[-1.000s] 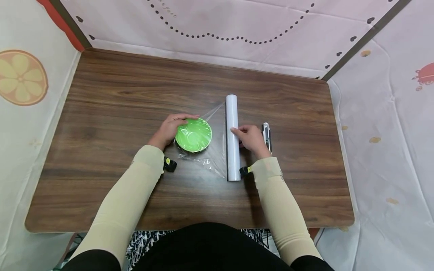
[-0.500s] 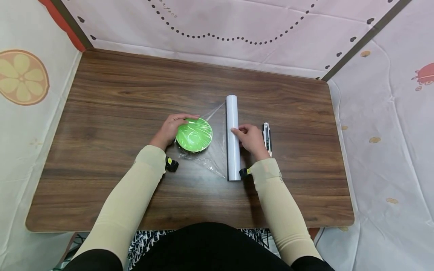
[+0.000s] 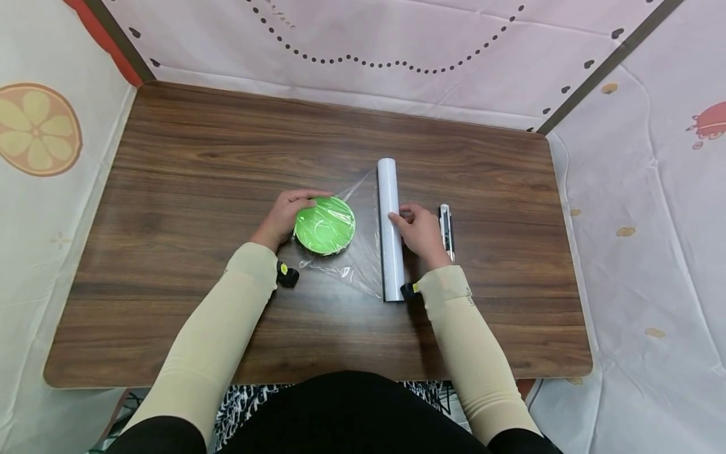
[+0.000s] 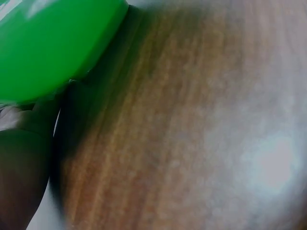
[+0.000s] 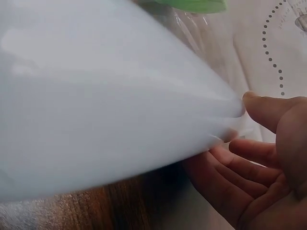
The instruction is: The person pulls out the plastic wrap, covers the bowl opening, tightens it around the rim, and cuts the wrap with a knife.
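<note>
A green bowl (image 3: 324,226) stands mid-table with clear cling film (image 3: 360,243) stretched over its top. My left hand (image 3: 282,217) grips its far left side, thumb on the rim and fingers along the edge. In the left wrist view, the bowl's green side (image 4: 53,48) fills the upper left corner. From the bowl, the film runs right to a white roll of cling film (image 3: 390,246) lying lengthwise. My right hand (image 3: 421,232) holds the roll from its right side. The right wrist view has the thumb at the roll's surface (image 5: 115,91) and fingers below it.
A box cutter (image 3: 446,230) lies just right of my right hand. The brown wooden table (image 3: 227,145) meets printed white cloth walls (image 3: 351,38) at the back and both sides. Crinkled loose film gathers toward the near side of the bowl.
The near end of the roll has swung slightly right, so it tilts a little more. My right hand keeps its hold. My left hand and the bowl are almost unmoved.
</note>
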`<state>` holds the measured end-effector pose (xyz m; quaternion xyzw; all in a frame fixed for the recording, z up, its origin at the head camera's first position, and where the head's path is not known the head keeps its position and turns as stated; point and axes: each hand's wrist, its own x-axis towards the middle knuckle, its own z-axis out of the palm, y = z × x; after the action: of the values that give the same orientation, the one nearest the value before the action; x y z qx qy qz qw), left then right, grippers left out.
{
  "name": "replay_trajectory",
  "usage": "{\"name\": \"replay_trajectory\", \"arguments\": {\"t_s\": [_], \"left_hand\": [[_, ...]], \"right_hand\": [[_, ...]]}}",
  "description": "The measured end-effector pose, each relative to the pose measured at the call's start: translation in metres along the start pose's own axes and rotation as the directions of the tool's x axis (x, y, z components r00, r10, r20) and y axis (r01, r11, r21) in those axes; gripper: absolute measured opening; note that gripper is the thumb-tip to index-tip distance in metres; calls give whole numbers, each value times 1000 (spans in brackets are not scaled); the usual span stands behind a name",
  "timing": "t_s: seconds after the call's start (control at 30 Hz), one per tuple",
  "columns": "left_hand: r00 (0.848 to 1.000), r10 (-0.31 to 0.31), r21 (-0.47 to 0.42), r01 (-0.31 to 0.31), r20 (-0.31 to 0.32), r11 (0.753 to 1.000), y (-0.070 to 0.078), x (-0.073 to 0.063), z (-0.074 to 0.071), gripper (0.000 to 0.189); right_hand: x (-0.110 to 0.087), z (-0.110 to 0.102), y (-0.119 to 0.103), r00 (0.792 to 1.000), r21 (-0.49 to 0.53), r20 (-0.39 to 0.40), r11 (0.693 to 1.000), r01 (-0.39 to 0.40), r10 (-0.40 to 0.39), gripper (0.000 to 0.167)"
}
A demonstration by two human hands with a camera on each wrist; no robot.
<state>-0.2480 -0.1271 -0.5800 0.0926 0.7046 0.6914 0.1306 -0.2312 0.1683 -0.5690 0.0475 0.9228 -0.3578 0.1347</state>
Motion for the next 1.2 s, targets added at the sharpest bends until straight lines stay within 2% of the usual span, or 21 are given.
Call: {"name": "replay_trajectory", "arguments": {"t_s": [0.13,0.27,0.33,0.5,0.63,0.7,0.77,0.83,0.9,0.97,1.03,1.1,1.13,1.2], "left_hand": [[999,37,-42,-37,0,998,-11,4,-2,35],[997,77,-82,-78,-16,994,-24,6,-6,42],[996,86,-121,-88,-22,989,-26,5,-7,44],[997,81,-251,-83,-21,964,-25,-1,-12,49],[997,63,-290,-70,-32,954,-22,-8,-16,50],[996,78,-257,-89,-53,962,-22,-12,-17,48],[991,103,-185,-118,-86,976,-21,-15,-15,44],[984,125,-85,-137,-128,987,-16,-19,-11,41],[975,132,21,-130,-178,991,-6,-25,-4,40],[962,140,81,-124,-233,989,6,-31,5,40],[939,167,130,-133,-300,983,18,-39,16,39],[900,215,191,-151,-379,970,28,-45,28,37],[875,254,221,-174,-413,959,32,-47,34,36],[820,330,298,-205,-468,932,31,-46,44,34]], "right_hand": [[-3,-3,0,1000,-1,8,1000,4,-4,52],[-7,-8,0,1000,45,19,999,-10,9,50],[-11,-12,2,1000,74,15,997,-17,16,48],[-23,-29,10,999,91,-52,996,-1,5,44],[-32,-43,24,991,105,-129,994,-4,18,42],[-36,-48,32,985,107,-168,994,-16,34,41],[-39,-52,40,976,94,-212,995,-26,46,38],[-42,-54,48,964,68,-262,997,-29,46,33],[-44,-56,55,951,39,-306,999,-32,42,31],[-46,-56,60,944,24,-327,999,-42,48,30],[-47,-55,66,944,16,-324,998,-62,64,31],[-47,-53,71,947,15,-312,996,-83,84,34],[-47,-51,73,948,12,-304,995,-95,94,36],[-47,-49,77,949,-3,-299,995,-104,98,41]]}}
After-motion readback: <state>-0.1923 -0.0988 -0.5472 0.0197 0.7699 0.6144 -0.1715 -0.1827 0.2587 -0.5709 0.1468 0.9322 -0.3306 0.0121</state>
